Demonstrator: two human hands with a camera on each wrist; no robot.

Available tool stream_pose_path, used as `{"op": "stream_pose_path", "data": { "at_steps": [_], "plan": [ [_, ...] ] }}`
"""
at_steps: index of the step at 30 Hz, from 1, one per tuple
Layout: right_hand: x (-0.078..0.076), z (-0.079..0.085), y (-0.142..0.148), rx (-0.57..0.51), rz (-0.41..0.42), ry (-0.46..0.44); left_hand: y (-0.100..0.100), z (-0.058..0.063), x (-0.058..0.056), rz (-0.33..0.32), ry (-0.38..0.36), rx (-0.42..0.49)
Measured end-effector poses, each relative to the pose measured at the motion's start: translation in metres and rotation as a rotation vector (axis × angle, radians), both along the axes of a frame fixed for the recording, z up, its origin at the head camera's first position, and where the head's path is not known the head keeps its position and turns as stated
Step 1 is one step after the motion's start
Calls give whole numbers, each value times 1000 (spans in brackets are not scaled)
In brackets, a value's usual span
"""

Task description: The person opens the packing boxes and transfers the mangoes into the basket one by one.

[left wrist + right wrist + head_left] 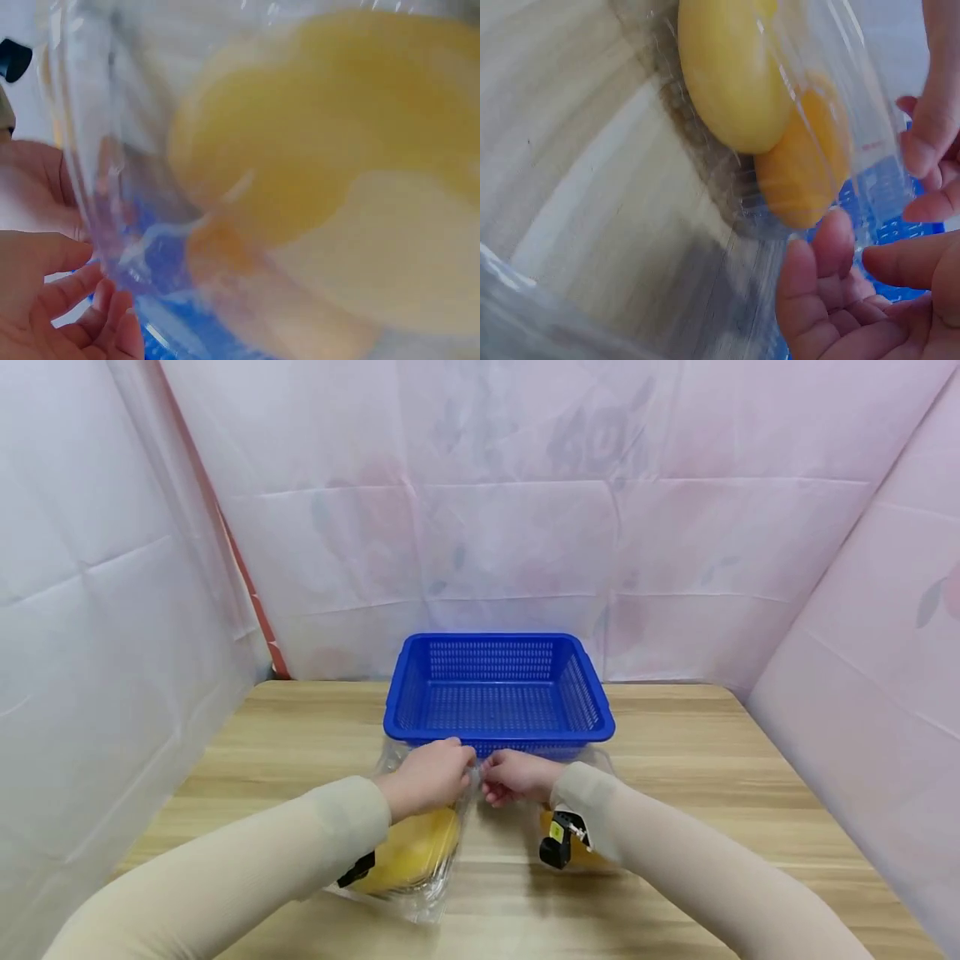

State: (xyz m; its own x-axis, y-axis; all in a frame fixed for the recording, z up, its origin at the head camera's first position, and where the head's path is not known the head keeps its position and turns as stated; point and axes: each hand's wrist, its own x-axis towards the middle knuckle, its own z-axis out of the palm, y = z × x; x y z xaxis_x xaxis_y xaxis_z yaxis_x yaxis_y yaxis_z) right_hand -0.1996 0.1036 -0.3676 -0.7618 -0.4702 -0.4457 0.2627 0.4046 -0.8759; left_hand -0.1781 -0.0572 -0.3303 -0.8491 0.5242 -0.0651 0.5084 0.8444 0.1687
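My left hand (431, 777) reaches over a clear plastic bag (393, 902), its thumb and forefinger pinching the edge close to the basket. Smooth yellow oval pieces (731, 67) and an orange oval piece (802, 165) show through the plastic; their kind is unclear. From the other side my right hand (521, 777) meets the left, fingers curled at the same edge, with a small gap to it. The right wrist view has the right fingertips (832, 232) against the plastic beside the orange piece. Shiny film partly blurs both grips.
Just beyond the hands stands a blue perforated basket (495, 739), with nothing in it. Another clear package (600, 760) with orange-yellow contents lies partly under the right forearm. The wooden table (300, 718) is enclosed by pale sheets (510, 543) at the back and sides.
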Motion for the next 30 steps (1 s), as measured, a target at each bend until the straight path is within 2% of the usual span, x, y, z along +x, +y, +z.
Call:
{"op": "stream_pose_path", "data": {
  "at_steps": [5,10,15,23,27,30],
  "plan": [
    [17,-2,-1,8,-6,-12,1,3,-4,37,-62,-23],
    [32,-9,-3,-7,-26,-36,7,3,-6,20,-58,-49],
    [31,-17,-10,-92,-71,-16,12,6,-14,55,-43,-85],
    [37,-23,-16,-186,-52,-25,15,9,-18,142,-118,-129],
    [36,-23,-15,-211,-59,-9,22,9,-23,162,-123,-154],
    [39,-24,-13,-223,-78,-2,26,3,-20,154,-123,-164]
  ]
}}
